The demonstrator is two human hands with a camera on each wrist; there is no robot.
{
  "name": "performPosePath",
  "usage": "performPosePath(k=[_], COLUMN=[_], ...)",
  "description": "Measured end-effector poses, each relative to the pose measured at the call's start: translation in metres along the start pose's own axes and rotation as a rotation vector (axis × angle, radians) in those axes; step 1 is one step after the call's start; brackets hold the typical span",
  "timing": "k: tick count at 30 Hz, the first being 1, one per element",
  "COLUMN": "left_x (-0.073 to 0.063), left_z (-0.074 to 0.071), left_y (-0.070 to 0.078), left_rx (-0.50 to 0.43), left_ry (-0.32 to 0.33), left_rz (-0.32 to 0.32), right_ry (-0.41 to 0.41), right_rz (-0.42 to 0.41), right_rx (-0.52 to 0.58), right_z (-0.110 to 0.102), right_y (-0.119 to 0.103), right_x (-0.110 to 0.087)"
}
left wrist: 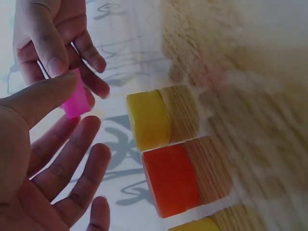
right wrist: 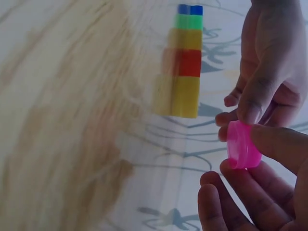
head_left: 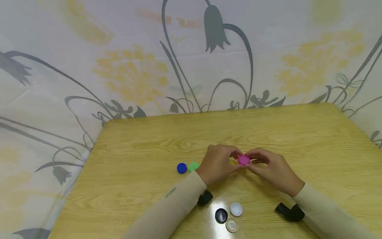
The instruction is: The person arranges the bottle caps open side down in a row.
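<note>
A pink bottle cap (head_left: pixel 243 160) is held just above the table between both hands. My left hand (head_left: pixel 219 164) pinches its left side between thumb and finger, the other fingers spread below in the left wrist view. From the right, my right hand (head_left: pixel 276 171) pinches the same cap, its thumb and fingertips at the edge. Beside the hands runs a row of caps: blue (right wrist: pixel 190 9), green (right wrist: pixel 189 21), yellow (right wrist: pixel 188 39), red (right wrist: pixel 187 62) and yellow (left wrist: pixel 149 120). In the head view my left hand hides part of this row.
Nearer the front edge lie a black cap (head_left: pixel 221 215), a white cap (head_left: pixel 236 209) and a clear cap (head_left: pixel 232 225), close together. Black wrist cameras hang below the left sleeve (head_left: pixel 176 205) and right sleeve (head_left: pixel 328 212). A flowered cloth (head_left: pixel 191 66) stands behind the wooden table (head_left: pixel 137 142).
</note>
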State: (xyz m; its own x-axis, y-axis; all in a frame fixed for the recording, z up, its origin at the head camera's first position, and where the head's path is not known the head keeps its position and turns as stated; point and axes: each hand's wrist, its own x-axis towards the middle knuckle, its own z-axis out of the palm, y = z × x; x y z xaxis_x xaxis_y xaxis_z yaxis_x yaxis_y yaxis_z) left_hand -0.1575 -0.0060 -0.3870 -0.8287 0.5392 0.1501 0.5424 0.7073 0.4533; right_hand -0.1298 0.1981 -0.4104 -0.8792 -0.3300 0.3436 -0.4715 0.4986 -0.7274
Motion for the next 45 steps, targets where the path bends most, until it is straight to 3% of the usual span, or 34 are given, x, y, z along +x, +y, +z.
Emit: performPosePath(k=[15,23,45], left_x=[0.01,0.01,0.011], left_z=[0.009,0.013,0.014], left_y=[0.001,-0.002,0.002], left_rx=[0.074,0.106,0.165], left_ry=[-0.105,-0.136,-0.144], left_rz=[-0.069,-0.071,-0.064], right_ry=[-0.147,-0.167,-0.169], right_rz=[0.205,0.187,0.167], right_rx=[0.073,-0.035,-0.045], right_z=[0.0,0.005,0.005], right_y=[0.013,0.016,0.013], right_x=[0.005,0.005,0.005])
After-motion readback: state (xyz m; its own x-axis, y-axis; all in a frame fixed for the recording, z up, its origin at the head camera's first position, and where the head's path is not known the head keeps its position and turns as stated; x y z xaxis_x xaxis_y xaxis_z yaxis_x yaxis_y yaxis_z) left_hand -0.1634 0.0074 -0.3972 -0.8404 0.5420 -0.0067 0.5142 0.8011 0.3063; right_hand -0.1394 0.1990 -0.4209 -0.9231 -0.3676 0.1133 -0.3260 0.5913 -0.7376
